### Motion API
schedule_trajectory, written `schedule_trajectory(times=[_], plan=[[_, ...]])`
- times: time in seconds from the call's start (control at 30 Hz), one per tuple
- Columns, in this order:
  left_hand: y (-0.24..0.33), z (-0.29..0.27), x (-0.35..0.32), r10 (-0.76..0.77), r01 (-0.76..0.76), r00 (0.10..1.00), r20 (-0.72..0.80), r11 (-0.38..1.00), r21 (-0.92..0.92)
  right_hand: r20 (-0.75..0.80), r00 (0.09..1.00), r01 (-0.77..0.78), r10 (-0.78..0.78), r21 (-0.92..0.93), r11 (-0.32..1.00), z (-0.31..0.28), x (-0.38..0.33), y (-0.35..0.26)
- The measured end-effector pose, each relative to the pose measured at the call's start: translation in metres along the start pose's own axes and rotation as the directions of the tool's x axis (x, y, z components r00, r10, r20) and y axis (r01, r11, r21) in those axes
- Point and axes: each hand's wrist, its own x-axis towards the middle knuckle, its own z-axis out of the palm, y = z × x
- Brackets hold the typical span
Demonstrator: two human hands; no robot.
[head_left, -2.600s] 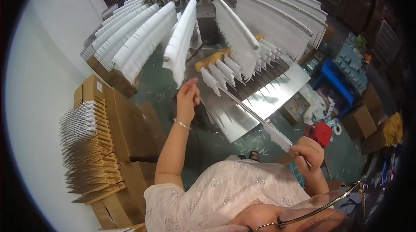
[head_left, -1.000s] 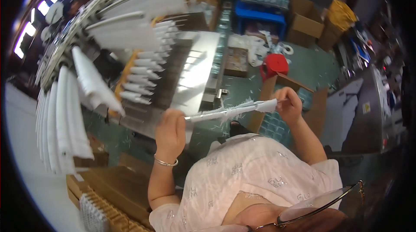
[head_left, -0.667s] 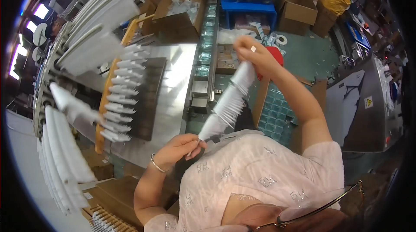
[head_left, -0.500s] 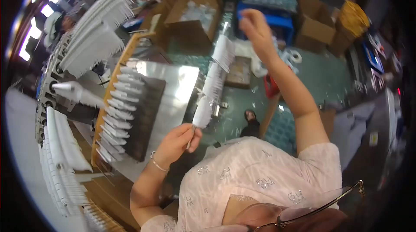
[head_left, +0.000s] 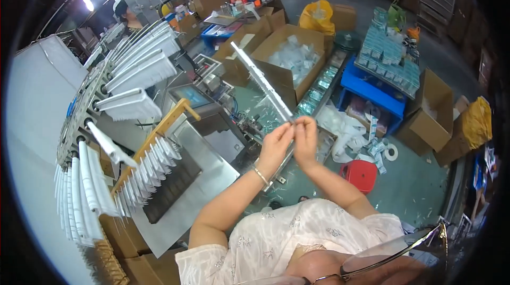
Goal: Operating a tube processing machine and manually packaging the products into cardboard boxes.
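Since half a second ago the long, thin, translucent white strip (head_left: 261, 82) has swung from near-vertical to point toward 11 o'clock. Both the left hand (head_left: 275, 145) and the right hand (head_left: 306, 137), formerly at opposite ends, now pinch its near end together with closed fingertips, above the steel machine table (head_left: 210, 170), indicating regripping.

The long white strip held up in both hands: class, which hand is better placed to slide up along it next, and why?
Probably the left hand. It pinches the long white strip at its near end, on the side where the strip runs up and away, while the right hand grips the end from the other side.
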Motion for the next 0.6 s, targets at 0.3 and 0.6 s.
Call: schedule_trajectory(times=[0.3, 0.6], plan=[[0.036, -0.116, 0.096, 0.718, -0.274, 0.696, -0.025, 0.297, 0.915, 0.306, 0.901, -0.332, 0.307, 0.031, 0.943, -0.088, 0.096, -0.039], [0.01, -0.135, 0.103, 0.306, -0.247, 0.912, -0.273, 0.941, 0.231, 0.179, 0.922, -0.312, 0.344, -0.186, 0.932, -0.083, 0.164, -0.017]])
